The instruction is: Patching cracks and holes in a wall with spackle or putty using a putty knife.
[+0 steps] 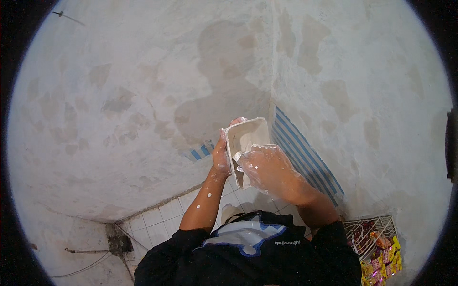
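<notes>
A white rectangular tub is tilted in front of my chest, with pale wet paste inside it. My left hand is closed around its left side, fingers reaching to the far rim. Over the tub's near right part is my right hand, covered by a clear, thin plastic film or glove smeared with white. Its fingers are curled, and white paste shows at their tips. Whether a tool is in them is hidden. White spots dot my left forearm.
Patchy plastered walls meet in a corner ahead. A blue-and-white striped sheet covers part of the right wall. Lower right stands a wire rack with colourful packets. White floor tiles lie below; a thin pipe runs at lower left.
</notes>
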{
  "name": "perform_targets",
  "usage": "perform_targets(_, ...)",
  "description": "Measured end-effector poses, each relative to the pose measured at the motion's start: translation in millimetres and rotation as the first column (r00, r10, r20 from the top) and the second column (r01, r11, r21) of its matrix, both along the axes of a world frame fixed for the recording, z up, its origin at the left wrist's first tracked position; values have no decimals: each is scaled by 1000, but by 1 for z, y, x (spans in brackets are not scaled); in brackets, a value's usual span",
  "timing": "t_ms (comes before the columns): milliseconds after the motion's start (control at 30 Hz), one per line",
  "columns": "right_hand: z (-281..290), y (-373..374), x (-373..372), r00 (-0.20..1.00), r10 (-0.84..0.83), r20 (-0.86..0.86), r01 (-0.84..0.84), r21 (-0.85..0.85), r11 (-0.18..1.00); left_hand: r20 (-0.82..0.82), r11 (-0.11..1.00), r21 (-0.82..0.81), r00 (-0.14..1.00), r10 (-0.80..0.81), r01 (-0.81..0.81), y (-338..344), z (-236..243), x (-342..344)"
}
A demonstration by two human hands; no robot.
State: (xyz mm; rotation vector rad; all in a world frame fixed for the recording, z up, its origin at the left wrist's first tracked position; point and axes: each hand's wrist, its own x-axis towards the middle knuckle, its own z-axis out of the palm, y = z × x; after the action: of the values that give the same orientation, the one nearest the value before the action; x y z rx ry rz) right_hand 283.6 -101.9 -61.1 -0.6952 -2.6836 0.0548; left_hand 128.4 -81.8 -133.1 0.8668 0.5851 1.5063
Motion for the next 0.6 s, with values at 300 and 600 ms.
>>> perform_targets(300,-5,-7,19,999,45,25,-46,49,998,15,991,65,993,-121,120,3,12,8)
perform_targets(600,17,3,69,790,-356,-500,-35,-616,787,254,1000,7,967,-31,30,6,-15,-6)
